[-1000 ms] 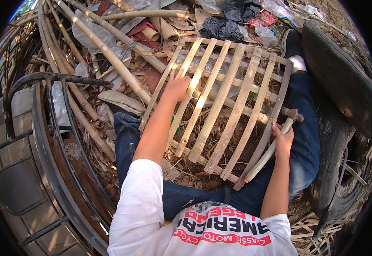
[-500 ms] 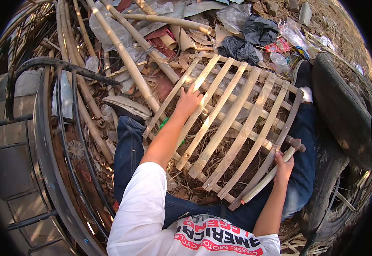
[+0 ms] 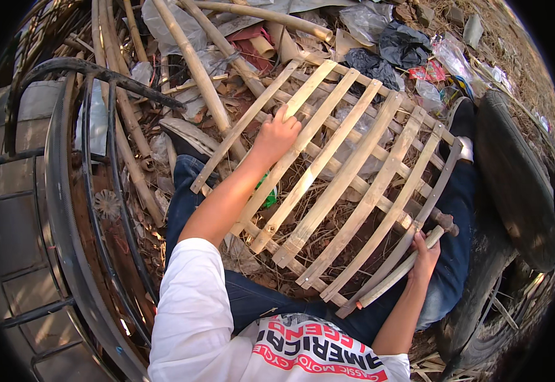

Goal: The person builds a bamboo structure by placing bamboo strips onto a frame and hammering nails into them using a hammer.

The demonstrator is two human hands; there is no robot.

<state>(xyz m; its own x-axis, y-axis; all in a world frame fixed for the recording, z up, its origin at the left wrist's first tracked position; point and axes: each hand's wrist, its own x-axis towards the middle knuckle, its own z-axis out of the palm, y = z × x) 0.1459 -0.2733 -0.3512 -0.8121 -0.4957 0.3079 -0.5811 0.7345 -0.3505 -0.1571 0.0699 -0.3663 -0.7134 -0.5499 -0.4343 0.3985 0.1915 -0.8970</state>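
Observation:
A slatted bamboo frame (image 3: 336,186), its flat slats fixed across several cross strips, lies tilted over my lap and the ground between my legs. My left hand (image 3: 276,137) is closed around one slat near the frame's upper left part. At the frame's right edge, my right hand (image 3: 422,260) grips a hammer (image 3: 389,279) by its pale wooden handle. The hammer's head (image 3: 446,224) points away from me, beside my right knee. That hand is close against the outermost slat; whether its fingers also touch the slat I cannot tell.
Long bamboo poles (image 3: 196,70) lie at the upper left. A black metal-framed chair (image 3: 54,210) stands on the left, and a dark tyre-like piece (image 3: 516,175) on the right. Black plastic bags (image 3: 405,44) and other litter are strewn beyond the frame.
The frame's far left corner has shifted left and slightly up in the picture, with my left hand still on the slat. The right hand keeps the hammer at the right edge.

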